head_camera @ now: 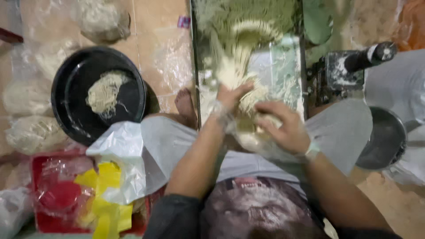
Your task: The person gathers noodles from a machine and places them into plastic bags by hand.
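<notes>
We sit on the floor and look down at our two hands, which work together over a metal tray (pixel 290 66) full of pale fresh noodles (pixel 241 48). Our left hand (pixel 232 95) closes its fingers around a hanging bundle of noodle strands (pixel 234 71) and lifts it a little from the heap. Our right hand (pixel 283 126) is curled over a clear plastic bag (pixel 252 139) that lies on our lap, and it holds the bag's mouth while some noodles already sit inside. At our left side a black round pan (pixel 71 95) rests on the tiled floor with a small nest of noodles (pixel 104 93) in it, and filled bags (pixel 31 132) lie near it. We judge that the soft strands can tear or slip from the left hand if the grasp is loose, and fall on the floor. The thin bag can also fold shut under the right hand, because the picture is blurred and its opening is not clear.
</notes>
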